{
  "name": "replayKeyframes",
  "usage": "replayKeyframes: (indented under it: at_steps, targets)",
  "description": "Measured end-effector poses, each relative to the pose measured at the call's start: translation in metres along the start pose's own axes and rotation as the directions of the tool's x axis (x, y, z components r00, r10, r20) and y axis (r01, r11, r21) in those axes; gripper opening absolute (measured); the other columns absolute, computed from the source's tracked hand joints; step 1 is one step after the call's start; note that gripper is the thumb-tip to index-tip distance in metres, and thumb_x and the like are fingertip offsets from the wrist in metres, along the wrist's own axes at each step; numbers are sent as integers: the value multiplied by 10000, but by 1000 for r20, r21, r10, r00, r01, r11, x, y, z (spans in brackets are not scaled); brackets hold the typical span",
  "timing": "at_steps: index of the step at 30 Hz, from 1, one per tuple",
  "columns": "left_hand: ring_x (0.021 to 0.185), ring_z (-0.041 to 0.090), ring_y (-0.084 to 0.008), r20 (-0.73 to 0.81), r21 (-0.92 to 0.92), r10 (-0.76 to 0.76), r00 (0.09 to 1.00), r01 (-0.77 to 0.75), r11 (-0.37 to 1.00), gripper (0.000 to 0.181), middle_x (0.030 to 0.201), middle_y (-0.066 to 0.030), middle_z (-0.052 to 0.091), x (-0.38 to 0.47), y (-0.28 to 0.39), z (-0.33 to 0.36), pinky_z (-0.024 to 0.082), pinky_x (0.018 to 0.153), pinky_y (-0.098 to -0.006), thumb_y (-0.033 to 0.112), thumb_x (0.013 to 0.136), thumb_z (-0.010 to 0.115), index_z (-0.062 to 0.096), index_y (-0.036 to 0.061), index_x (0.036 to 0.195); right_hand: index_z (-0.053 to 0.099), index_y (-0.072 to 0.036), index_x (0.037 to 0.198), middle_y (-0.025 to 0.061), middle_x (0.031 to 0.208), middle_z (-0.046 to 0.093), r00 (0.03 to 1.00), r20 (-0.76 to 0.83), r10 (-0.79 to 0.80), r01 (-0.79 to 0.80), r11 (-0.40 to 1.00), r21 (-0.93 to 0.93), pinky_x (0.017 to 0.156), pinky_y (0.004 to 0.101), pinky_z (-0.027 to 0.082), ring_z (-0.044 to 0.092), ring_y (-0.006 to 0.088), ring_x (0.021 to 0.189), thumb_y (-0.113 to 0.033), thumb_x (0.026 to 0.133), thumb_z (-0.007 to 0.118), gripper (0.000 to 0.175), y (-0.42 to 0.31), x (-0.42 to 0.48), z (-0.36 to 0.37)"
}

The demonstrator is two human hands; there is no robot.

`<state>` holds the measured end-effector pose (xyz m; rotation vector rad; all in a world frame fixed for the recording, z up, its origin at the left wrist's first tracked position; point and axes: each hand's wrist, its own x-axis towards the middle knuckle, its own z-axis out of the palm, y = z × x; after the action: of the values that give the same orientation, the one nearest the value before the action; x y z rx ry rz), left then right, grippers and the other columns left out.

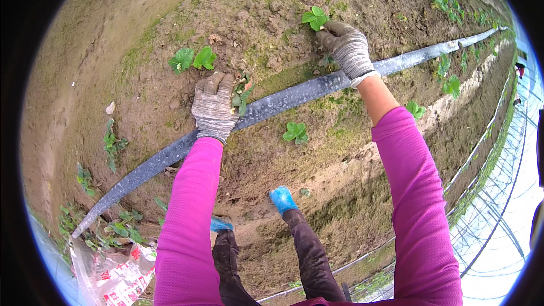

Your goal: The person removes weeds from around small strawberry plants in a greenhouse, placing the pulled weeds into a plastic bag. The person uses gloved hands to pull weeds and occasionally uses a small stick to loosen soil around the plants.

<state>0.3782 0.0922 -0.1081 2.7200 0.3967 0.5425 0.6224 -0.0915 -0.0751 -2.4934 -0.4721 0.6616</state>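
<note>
My left hand, in a grey striped knit glove with soiled fingers, presses down on the soil bed. Wilted leaves, partly dried brown, stick out at its thumb side and appear held in the palm. Just beyond its fingertips grows a young plant with toothed green leaves, like a strawberry's. My right hand, gloved the same way, has its bent fingers at the base of another young plant. The thumb and the fingertips' grip are hidden there. Under both wrists runs a flat black drip tape.
Another seedling grows on the near side of the tape. My feet wear blue covers in the furrow. A printed plastic bag lies at lower left beside leafy plants. More plants line the bed at upper right.
</note>
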Motion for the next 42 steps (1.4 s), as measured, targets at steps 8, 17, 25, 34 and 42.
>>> replayKeyframes:
  at_steps: [8, 17, 25, 34, 42]
  targets:
    - [888, 584, -306, -5, -14, -2, 1000, 2, 1000, 379, 1017, -87, 582, -2, 0, -1, 507, 755, -407, 140, 661, 708, 608, 109, 1025, 663, -1, 1027, 19, 844, 652, 975, -112, 192, -36, 636, 771, 657, 220, 463, 567, 88, 741, -38, 839, 660, 192, -1, -35, 1]
    - [924, 576, -303, 20, 0, -6, 1000, 6, 1000, 368, 1043, -85, 578, -4, -3, 2, 499, 797, -412, 167, 677, 686, 607, 111, 1032, 647, -174, 1079, 141, 880, 641, 969, -123, -213, 192, 968, -161, 703, 408, 501, 635, 310, 800, -208, 890, 563, 210, -6, -13, 21]
    - [930, 561, -299, 14, -3, -1, 1000, 1, 1000, 451, 1070, -63, 560, -3, -4, 5, 502, 786, -413, 187, 631, 709, 600, 140, 1065, 662, -48, 1071, 46, 794, 655, 980, -129, -150, 151, 989, -1, 622, 271, 470, 568, 132, 648, -145, 864, 644, 229, -10, 5, 24]
    - [892, 580, -302, 27, 15, -36, 999, 36, 999, 438, 1035, -71, 573, -10, -4, -2, 510, 741, -413, 180, 612, 744, 608, 126, 1025, 646, -23, 1025, 56, 872, 629, 891, 450, -54, -257, 758, 600, 682, 259, 490, 585, 103, 772, -89, 863, 653, 175, -78, -209, 28]
    - [960, 556, -295, 102, -30, -28, 994, 31, 999, 453, 1051, -54, 576, -9, -8, 2, 462, 856, -431, 181, 611, 710, 620, 146, 1054, 644, -29, 1028, 20, 821, 628, 735, 647, 203, -659, 440, 610, 605, 230, 468, 585, 88, 684, -87, 872, 637, 167, -112, -382, 108]
